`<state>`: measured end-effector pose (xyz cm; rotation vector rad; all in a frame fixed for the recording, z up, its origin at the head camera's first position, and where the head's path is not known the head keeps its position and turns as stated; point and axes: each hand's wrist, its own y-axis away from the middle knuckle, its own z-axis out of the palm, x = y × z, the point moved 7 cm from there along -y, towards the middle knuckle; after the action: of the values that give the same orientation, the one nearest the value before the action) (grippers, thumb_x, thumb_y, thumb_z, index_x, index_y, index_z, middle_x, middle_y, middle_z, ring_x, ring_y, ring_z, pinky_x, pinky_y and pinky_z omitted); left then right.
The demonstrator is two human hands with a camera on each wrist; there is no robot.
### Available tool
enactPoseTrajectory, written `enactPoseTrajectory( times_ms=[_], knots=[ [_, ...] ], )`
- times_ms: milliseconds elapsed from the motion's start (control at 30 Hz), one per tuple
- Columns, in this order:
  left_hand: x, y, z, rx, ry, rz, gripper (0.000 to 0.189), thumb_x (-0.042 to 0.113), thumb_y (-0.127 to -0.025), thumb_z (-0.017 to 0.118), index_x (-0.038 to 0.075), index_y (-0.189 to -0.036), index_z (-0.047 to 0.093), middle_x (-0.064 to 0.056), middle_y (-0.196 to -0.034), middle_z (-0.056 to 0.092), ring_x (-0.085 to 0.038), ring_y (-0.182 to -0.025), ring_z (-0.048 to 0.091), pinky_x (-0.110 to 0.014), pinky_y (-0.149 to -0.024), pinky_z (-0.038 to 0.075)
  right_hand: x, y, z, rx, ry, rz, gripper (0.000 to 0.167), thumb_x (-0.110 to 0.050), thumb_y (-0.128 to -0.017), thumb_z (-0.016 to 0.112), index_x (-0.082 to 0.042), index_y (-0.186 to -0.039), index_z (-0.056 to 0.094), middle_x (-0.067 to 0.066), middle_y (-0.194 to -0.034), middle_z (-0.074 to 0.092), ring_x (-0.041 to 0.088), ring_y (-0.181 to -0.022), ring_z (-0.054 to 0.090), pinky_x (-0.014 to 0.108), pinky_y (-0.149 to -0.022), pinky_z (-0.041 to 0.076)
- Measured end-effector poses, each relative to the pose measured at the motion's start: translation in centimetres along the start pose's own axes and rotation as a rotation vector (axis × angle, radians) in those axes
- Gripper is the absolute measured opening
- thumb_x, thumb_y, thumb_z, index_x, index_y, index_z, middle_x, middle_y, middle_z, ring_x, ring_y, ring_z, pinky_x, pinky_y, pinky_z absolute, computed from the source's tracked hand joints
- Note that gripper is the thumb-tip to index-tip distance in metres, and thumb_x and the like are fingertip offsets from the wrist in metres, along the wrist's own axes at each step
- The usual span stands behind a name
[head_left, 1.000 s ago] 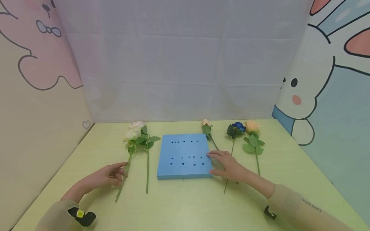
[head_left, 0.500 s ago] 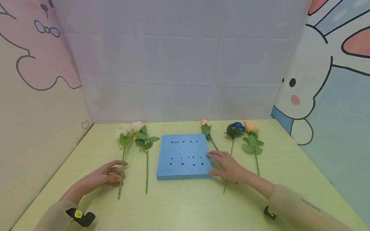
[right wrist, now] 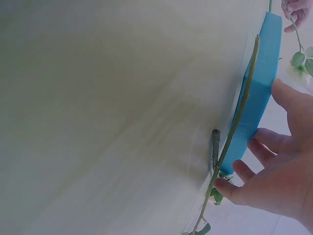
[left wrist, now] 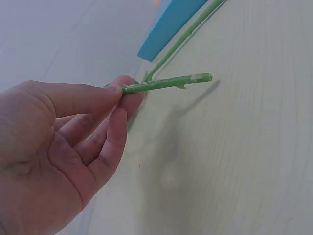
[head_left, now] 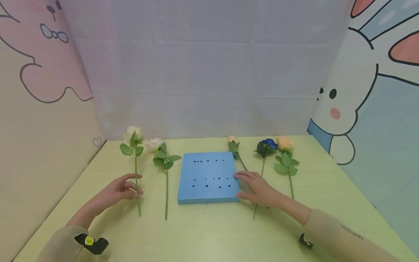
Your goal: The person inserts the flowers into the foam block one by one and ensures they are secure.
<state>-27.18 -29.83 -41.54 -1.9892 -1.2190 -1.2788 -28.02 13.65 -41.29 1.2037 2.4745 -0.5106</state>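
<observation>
A white rose (head_left: 133, 135) with green leaves stands nearly upright in the head view. My left hand (head_left: 118, 191) pinches its stem between thumb and fingers. In the left wrist view, the cut end of the stem (left wrist: 168, 83) sticks out past the fingertips, over its shadow. At the middle of the table lies a flat blue block (head_left: 207, 171) with rows of small holes in its top. My right hand (head_left: 260, 189) rests against the right edge of this block, fingers spread and lightly bent. Close by that hand, in the right wrist view, runs a thin stem (right wrist: 238, 115).
A pale pink rose (head_left: 155, 145) lies left of the block on the light yellow table (head_left: 196, 236). To the right are a small peach rose (head_left: 232, 139), a blue rose (head_left: 270, 143) and a larger peach rose (head_left: 286, 143). A white wall (head_left: 203, 72) rises behind.
My left hand has lifted the white rose off the pink one, moving it left and up while its stem turned more upright. My right hand has stayed at the block.
</observation>
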Motion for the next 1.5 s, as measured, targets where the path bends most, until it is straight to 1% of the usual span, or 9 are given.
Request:
enactPoseTrajectory(
  times_ms=[200, 300, 500, 667, 833, 933, 1067, 1300, 1500],
  knots=[
    [0.4, -0.9, -0.5, 0.073, -0.046, 0.004, 0.045, 0.013, -0.098, 0.06, -0.012, -0.133, 0.045, -0.02, -0.109, 0.07, -0.006, -0.097, 0.069, -0.025, -0.084, 0.057, 0.0, 0.0, 0.0, 0.006, 0.007, -0.006, 0.062, -0.033, -0.092, 0.069, -0.006, -0.144, 0.05, 0.015, -0.148, 0.05, 0.04, -0.131, 0.046, 0.061, -0.105, 0.04],
    [1.0, -1.6, -0.8, 0.121, -0.056, 0.019, 0.041, 0.011, -0.097, 0.061, -0.013, -0.128, 0.05, -0.017, -0.107, 0.071, -0.004, -0.095, 0.069, -0.026, -0.084, 0.058, 0.1, 0.0, 0.0, 0.014, 0.013, -0.009, 0.062, -0.033, -0.092, 0.07, -0.006, -0.143, 0.05, 0.015, -0.147, 0.05, 0.04, -0.13, 0.047, 0.061, -0.105, 0.04],
    [2.5, -3.1, -0.8, 0.192, -0.077, 0.023, 0.035, 0.013, -0.097, 0.063, -0.011, -0.12, 0.056, -0.02, -0.109, 0.072, 0.001, -0.095, 0.069, -0.029, -0.085, 0.058, 0.0, 0.1, -0.1, 0.014, 0.011, -0.003, 0.062, -0.033, -0.092, 0.069, -0.005, -0.144, 0.05, 0.015, -0.148, 0.05, 0.041, -0.131, 0.047, 0.061, -0.105, 0.04],
    [3.2, -4.4, -0.5, 0.193, -0.092, 0.053, 0.029, 0.015, -0.098, 0.061, -0.003, -0.119, 0.058, -0.023, -0.11, 0.072, -0.003, -0.095, 0.07, -0.032, -0.084, 0.058, 0.0, 0.1, -0.1, 0.013, 0.003, 0.002, 0.062, -0.032, -0.091, 0.07, -0.005, -0.143, 0.05, 0.016, -0.148, 0.05, 0.041, -0.131, 0.046, 0.062, -0.105, 0.04],
    [3.5, -6.0, -0.4, 0.168, -0.026, 0.076, 0.032, 0.015, -0.1, 0.058, -0.003, -0.126, 0.052, -0.026, -0.11, 0.069, -0.013, -0.089, 0.073, -0.035, -0.079, 0.061, 0.0, 0.1, -0.1, 0.013, 0.008, 0.005, 0.062, -0.033, -0.091, 0.07, -0.006, -0.144, 0.05, 0.016, -0.148, 0.05, 0.041, -0.132, 0.046, 0.063, -0.105, 0.039],
    [3.9, -6.9, -0.3, 0.161, 0.002, 0.075, 0.033, 0.016, -0.101, 0.057, -0.002, -0.128, 0.049, -0.032, -0.114, 0.065, -0.022, -0.089, 0.075, -0.04, -0.078, 0.062, 0.0, 0.2, 0.0, 0.015, 0.005, 0.006, 0.062, -0.033, -0.092, 0.069, -0.006, -0.144, 0.05, 0.016, -0.148, 0.049, 0.042, -0.132, 0.045, 0.064, -0.105, 0.039],
    [4.7, -7.9, -0.2, 0.172, -0.015, 0.074, 0.031, 0.017, -0.102, 0.056, 0.002, -0.128, 0.048, -0.035, -0.118, 0.061, -0.03, -0.089, 0.075, -0.045, -0.077, 0.062, -0.2, 0.3, -0.2, 0.034, 0.0, -0.012, 0.061, -0.033, -0.091, 0.07, -0.005, -0.143, 0.051, 0.017, -0.147, 0.05, 0.043, -0.131, 0.046, 0.065, -0.103, 0.039],
    [5.6, -10.1, 0.2, 0.178, -0.036, 0.095, 0.029, 0.014, -0.101, 0.056, -0.003, -0.123, 0.047, -0.036, -0.117, 0.059, -0.041, -0.088, 0.073, -0.043, -0.074, 0.062, -0.4, 0.2, -0.1, 0.037, 0.016, -0.029, 0.061, -0.034, -0.092, 0.069, -0.005, -0.143, 0.051, 0.017, -0.146, 0.051, 0.043, -0.13, 0.047, 0.065, -0.102, 0.04],
    [7.1, -12.6, 1.0, 0.185, -0.052, 0.105, 0.023, 0.011, -0.1, 0.058, -0.001, -0.119, 0.055, -0.031, -0.116, 0.06, -0.041, -0.088, 0.073, -0.046, -0.076, 0.062, -0.2, 0.1, 0.0, 0.015, 0.016, -0.002, 0.062, -0.033, -0.092, 0.069, -0.006, -0.144, 0.05, 0.015, -0.148, 0.05, 0.042, -0.132, 0.046, 0.064, -0.105, 0.039]
  ],
)
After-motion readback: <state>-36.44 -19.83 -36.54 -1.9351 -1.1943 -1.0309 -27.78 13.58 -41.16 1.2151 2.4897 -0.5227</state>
